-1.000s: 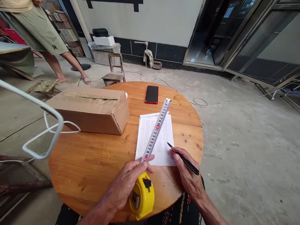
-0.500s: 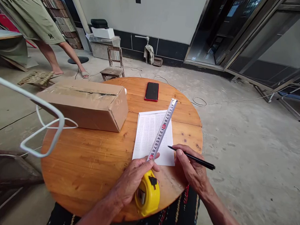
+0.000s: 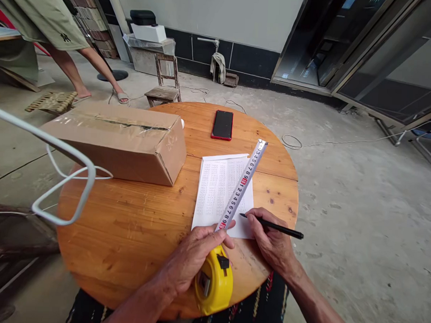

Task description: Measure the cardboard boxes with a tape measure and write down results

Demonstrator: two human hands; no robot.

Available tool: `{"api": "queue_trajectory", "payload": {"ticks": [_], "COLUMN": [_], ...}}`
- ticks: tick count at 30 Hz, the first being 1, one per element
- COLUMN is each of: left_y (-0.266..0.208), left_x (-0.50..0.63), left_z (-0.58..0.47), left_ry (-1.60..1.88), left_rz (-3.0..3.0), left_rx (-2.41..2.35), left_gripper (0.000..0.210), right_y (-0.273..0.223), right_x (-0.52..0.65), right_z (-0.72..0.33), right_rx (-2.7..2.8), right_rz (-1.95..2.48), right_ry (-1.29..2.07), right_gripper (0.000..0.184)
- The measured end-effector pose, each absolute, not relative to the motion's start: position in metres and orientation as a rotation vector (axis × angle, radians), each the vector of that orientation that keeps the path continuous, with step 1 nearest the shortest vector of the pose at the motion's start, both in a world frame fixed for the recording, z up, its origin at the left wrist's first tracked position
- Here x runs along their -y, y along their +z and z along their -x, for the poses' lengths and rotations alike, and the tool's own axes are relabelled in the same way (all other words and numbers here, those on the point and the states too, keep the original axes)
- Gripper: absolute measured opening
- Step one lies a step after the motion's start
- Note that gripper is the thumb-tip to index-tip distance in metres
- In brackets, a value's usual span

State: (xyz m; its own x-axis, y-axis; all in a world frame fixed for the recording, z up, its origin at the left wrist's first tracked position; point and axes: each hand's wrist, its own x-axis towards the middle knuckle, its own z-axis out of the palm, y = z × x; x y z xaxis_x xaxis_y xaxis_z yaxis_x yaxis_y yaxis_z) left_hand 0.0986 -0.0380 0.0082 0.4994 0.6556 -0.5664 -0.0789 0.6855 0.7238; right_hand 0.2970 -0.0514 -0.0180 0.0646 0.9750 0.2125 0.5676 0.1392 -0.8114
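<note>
My left hand [image 3: 193, 253] is closed on the extended blade of a yellow tape measure [image 3: 217, 285], thumb on top, with the case hanging just below the fingers. The blade slants up and to the right across a printed sheet of paper [image 3: 214, 190], its metal end tip past the sheet's upper right corner. In my right hand [image 3: 274, 242] is a black pen [image 3: 282, 228], pinched in a writing grip. Its tip points left, at the lower right part of the sheet; whether it touches the paper I cannot tell.
A taped cardboard box [image 3: 130, 148] covers the left of the round wooden table [image 3: 137, 234]. Behind the paper lies a phone [image 3: 222, 124] with a red edge. A white bent tube [image 3: 89, 180] juts in from the left. Beyond stand a small chair [image 3: 164, 92] and a person in shorts [image 3: 71, 36].
The view has shifted slightly. Both hands keep their hold on the tape measure and the pen. The pen tip sits a little further left and closer to the blade.
</note>
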Motion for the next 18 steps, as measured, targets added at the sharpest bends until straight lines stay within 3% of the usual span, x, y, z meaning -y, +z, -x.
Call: {"api": "queue_trajectory", "payload": {"ticks": [18], "left_y": [0.0099], "left_x": [0.0368], "left_z": [-0.0986], "left_ry": [0.486], "left_rz": [-0.694], "left_rx": [-0.954], "left_gripper": [0.032], "right_y": [-0.0151], "right_x": [0.0483], "right_z": [-0.2951], "right_rx": [1.705], "right_rz": [1.527], "right_ry": [0.610], "right_gripper": [0.016]}}
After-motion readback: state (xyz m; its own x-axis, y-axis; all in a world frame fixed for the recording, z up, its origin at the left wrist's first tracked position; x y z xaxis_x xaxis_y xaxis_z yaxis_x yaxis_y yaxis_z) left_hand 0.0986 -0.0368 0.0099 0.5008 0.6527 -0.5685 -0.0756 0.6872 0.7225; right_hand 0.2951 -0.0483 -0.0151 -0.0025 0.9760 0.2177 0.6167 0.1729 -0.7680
